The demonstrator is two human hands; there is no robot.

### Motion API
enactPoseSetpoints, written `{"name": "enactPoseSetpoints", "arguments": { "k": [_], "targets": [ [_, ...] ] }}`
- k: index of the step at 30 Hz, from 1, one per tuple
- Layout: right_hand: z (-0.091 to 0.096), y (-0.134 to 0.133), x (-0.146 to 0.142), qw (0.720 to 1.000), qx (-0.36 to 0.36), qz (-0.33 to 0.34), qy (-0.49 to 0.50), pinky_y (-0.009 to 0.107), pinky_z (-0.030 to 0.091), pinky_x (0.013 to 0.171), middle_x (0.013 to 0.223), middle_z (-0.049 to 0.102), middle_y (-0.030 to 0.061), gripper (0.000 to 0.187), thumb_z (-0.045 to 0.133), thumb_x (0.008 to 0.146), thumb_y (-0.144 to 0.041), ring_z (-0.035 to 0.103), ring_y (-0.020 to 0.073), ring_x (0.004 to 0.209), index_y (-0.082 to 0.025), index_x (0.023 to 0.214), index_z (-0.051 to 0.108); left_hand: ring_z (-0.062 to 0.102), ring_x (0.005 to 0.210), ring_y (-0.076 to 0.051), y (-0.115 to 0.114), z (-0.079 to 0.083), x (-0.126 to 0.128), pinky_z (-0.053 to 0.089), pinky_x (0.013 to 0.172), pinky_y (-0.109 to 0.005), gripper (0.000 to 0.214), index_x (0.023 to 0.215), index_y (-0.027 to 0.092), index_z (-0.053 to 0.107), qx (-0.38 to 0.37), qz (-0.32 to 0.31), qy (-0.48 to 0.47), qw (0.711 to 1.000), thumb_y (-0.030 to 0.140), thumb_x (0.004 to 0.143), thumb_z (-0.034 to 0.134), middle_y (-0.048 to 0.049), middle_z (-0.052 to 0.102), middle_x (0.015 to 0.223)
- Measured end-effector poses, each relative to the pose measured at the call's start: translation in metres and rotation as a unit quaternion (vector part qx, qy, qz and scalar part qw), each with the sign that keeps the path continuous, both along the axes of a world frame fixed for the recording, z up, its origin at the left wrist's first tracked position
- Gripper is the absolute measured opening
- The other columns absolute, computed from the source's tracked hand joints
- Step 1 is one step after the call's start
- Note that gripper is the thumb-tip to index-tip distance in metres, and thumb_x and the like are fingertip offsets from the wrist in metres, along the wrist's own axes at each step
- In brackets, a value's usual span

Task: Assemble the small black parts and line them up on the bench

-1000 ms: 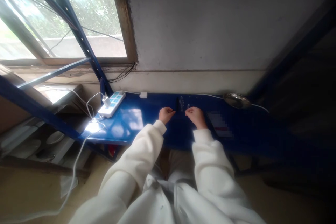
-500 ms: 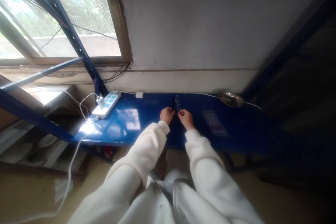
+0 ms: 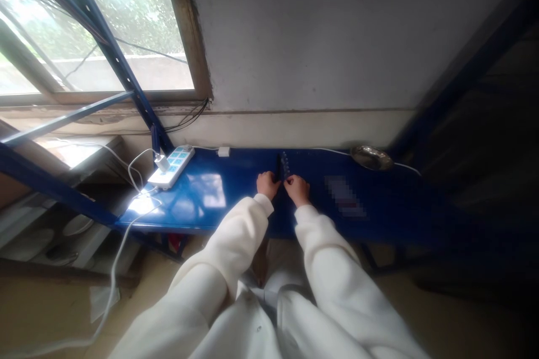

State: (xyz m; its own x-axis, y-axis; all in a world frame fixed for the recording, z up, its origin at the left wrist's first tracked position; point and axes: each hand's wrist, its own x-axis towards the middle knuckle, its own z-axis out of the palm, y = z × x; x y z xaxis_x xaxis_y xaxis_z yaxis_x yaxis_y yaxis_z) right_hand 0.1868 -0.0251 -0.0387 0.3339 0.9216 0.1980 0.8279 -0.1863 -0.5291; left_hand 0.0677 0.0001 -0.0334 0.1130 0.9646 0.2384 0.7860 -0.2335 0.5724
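Observation:
Both my hands rest on a glossy blue table (image 3: 210,196), in white sleeves. My left hand (image 3: 267,184) is curled closed against the near end of a small dark upright object (image 3: 278,164). My right hand (image 3: 296,189) sits close beside it, fingers pinched at the near end of a thin strip with small blue beads or pegs (image 3: 285,166). What each hand grips is too small to make out clearly.
A white power strip (image 3: 172,167) with a plugged charger and white cable lies at the table's left. A metal dish (image 3: 370,157) sits at the back right. A white wall and window stand behind; blue rack beams cross at left.
My right hand has moved left until it sits close beside my left hand at the small objects. The view has shifted slightly.

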Motion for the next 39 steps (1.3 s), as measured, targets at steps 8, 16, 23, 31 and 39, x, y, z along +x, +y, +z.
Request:
{"name": "enactPoseSetpoints", "arguments": {
  "k": [8,16,23,31,39],
  "targets": [
    [0.0,0.001,0.001,1.0,-0.011,0.002,-0.001,0.032,0.037,0.078,0.092,0.065,0.0077,0.022,0.054,0.076,-0.034,0.058,0.0207,0.091,-0.017,0.089,0.063,0.049,0.095,-0.023,-0.024,0.008,-0.009,0.037,0.078,-0.034,0.039,0.124,0.02,0.049,0.089,-0.078,0.088,0.989,0.022,0.085,0.044,-0.0108,0.057,0.106],
    [-0.001,0.005,0.0,1.0,-0.015,-0.002,-0.01,0.03,0.035,0.075,0.089,0.066,0.0061,0.018,0.052,0.079,-0.029,0.059,0.0189,0.087,-0.018,0.086,0.063,0.053,0.088,-0.02,-0.016,0.015,-0.017,0.038,0.078,-0.033,0.018,0.094,0.018,0.065,0.073,-0.055,0.043,0.995,0.019,0.082,0.051,-0.0078,0.063,0.093],
    [0.017,-0.005,-0.02,0.998,0.011,0.052,-0.018,0.028,0.033,0.07,0.083,0.067,0.0036,0.014,0.052,0.079,-0.028,0.06,0.0169,0.078,-0.019,0.08,0.063,0.055,0.071,-0.013,-0.023,0.023,-0.04,0.043,0.071,-0.027,0.012,0.083,0.017,0.065,0.098,0.036,-0.18,0.978,0.027,0.076,0.061,-0.0038,0.064,0.081],
    [0.036,-0.017,-0.052,0.991,0.064,0.107,-0.047,0.027,0.03,0.066,0.077,0.065,0.002,0.012,0.051,0.079,-0.025,0.058,0.015,0.072,-0.019,0.075,0.061,0.056,0.072,-0.013,-0.04,0.041,-0.06,0.044,0.071,-0.026,0.01,0.081,0.018,0.065,0.145,0.053,-0.25,0.956,0.025,0.075,0.062,-0.0038,0.063,0.08],
    [0.045,-0.017,-0.063,0.988,0.078,0.125,-0.053,0.026,0.031,0.064,0.075,0.065,0.0033,0.015,0.048,0.08,-0.025,0.058,0.0147,0.069,-0.019,0.074,0.061,0.055,0.074,-0.014,-0.047,0.054,-0.068,0.044,0.073,-0.027,0.01,0.082,0.019,0.065,0.176,0.068,-0.24,0.952,0.026,0.077,0.059,-0.0042,0.063,0.083]
  ]
}}
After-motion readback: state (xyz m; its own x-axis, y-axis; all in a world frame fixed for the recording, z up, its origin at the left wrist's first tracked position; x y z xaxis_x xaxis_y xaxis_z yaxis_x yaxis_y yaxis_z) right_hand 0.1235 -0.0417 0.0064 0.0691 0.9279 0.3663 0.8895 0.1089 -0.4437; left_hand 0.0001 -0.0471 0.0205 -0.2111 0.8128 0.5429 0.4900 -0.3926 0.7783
